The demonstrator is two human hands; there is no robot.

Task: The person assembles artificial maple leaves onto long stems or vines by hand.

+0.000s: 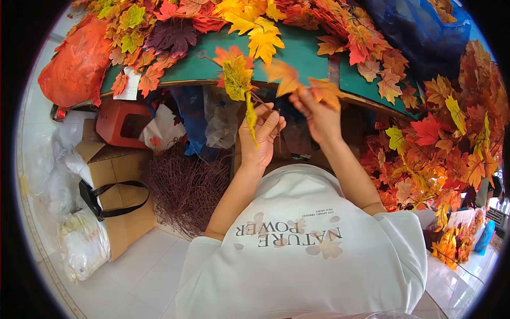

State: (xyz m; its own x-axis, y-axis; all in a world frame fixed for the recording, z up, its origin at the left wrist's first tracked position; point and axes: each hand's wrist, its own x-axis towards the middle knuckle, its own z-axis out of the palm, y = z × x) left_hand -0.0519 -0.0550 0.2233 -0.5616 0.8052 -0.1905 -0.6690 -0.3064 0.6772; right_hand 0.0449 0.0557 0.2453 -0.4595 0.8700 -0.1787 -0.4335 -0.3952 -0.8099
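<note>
My left hand (259,135) pinches a thin brown artificial branch just off the near edge of the green table. On this branch are a yellow-green maple leaf (237,80), a second yellow leaf (251,119) seen nearly edge-on, and an orange-red leaf behind them. A small loop (202,55) shows at the wire's far end. To its right, my right hand (319,117) is closed on orange maple leaves, one of them (284,77) blurred by motion and another (325,91) beside the fingers. Where their stems run is hidden by the fingers.
Heaps of artificial leaves (171,37) cover the far side of the green table (303,50). A red plastic bag (77,61) sits at its left end. Below are a cardboard box (125,173) and a bundle of brown stems (180,186). Leafy branches (425,154) crowd the right.
</note>
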